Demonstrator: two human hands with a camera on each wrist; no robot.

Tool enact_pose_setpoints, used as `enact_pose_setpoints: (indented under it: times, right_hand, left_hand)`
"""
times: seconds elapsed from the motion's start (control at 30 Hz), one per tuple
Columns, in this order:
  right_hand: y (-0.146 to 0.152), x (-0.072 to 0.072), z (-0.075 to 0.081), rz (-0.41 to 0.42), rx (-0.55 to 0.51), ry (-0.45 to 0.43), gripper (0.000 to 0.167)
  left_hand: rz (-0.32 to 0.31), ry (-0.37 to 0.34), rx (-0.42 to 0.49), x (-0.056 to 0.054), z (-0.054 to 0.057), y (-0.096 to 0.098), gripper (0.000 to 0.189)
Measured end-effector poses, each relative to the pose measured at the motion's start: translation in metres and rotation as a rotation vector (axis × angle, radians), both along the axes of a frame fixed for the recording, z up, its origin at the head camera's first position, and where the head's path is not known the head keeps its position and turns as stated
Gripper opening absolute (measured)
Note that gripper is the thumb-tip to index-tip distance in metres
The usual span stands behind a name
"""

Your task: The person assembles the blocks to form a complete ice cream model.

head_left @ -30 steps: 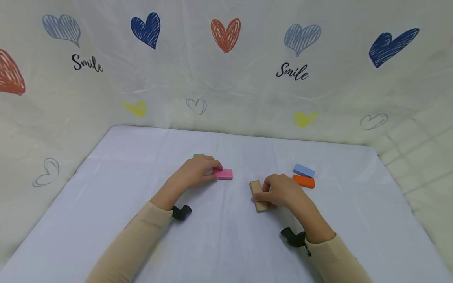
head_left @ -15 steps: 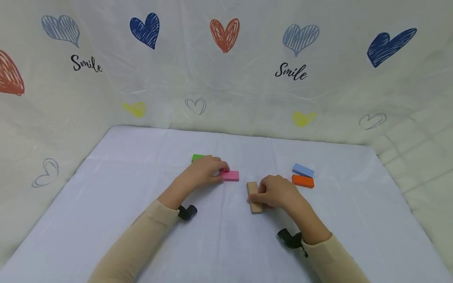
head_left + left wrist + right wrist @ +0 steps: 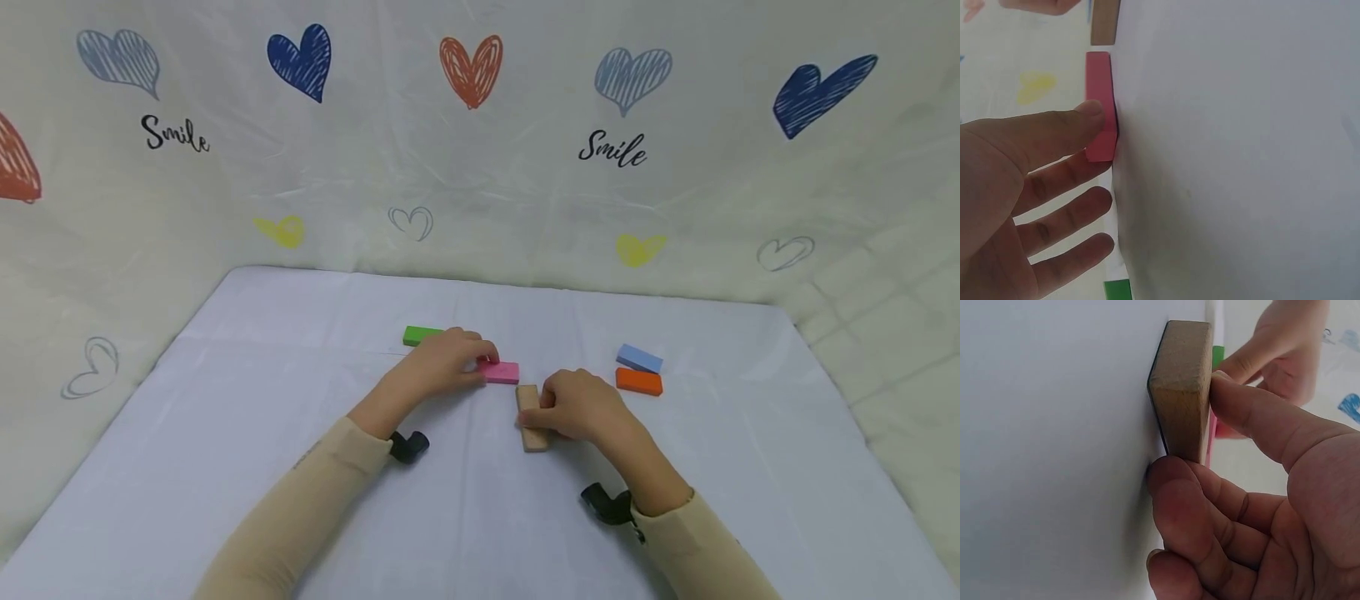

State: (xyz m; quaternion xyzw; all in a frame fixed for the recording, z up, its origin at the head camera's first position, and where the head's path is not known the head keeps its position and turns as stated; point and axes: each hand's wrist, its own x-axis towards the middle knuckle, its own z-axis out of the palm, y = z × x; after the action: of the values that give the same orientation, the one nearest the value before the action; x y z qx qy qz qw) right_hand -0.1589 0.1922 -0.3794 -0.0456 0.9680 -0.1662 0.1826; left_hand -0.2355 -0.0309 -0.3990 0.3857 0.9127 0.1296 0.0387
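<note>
Landmark: orange block (image 3: 639, 382), flat on the white tabletop (image 3: 468, 521), same place as one second ago apart from slight camera drift.

Pink block (image 3: 506, 373): left of landmark. Changed: slid clearly rightward since the first frame, so nearer the landmark. Left hand (image 3: 444, 367) came across with it. Grip: thumb on one face, a finger behind; the left wrist view shows other fingers loosely extended and spread. Hand is closed only as far as the block's thickness.

Wooden block (image 3: 528, 397): left of landmark and closer to the wearer, long side running away from the wearer. Changed: shifted somewhat leftward, away from landmark, and turned a little straighter. Right hand (image 3: 581, 406) moved with it, pinching it between thumb and fingers; remaining fingers curled in the right wrist view.

Net result: the well-separated pair is now nearly end to corner. Left wrist view shows a narrow gap between them; not touching.

Green block (image 3: 420, 336): far left of landmark, slightly farther back, partly hidden by the left hand. More of it exposed than in the first frame.

Blue block (image 3: 640, 358): just behind landmark, slightly angled, unchanged; contact between the two cannot be told.
</note>
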Motion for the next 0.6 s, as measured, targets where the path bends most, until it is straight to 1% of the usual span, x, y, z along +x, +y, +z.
enact_pose_setpoints:
  times: [0.23,0.43,0.6]
  right_hand:
    - [-0.005,-0.003,0.0,0.011,0.007,-0.011,0.038]
    - [-0.009,-0.004,0.0,0.007,0.01,-0.022,0.038]
    - [-0.011,-0.005,0.0,0.0,0.01,-0.03,0.038]
  left_hand:
    - [-0.005,-0.003,-0.013,0.0,0.0,0.009,0.027]
    - [-0.015,0.015,-0.016,0.001,-0.001,0.012,0.026]
    - [-0.023,0.017,-0.014,0.003,0.001,0.013,0.026]
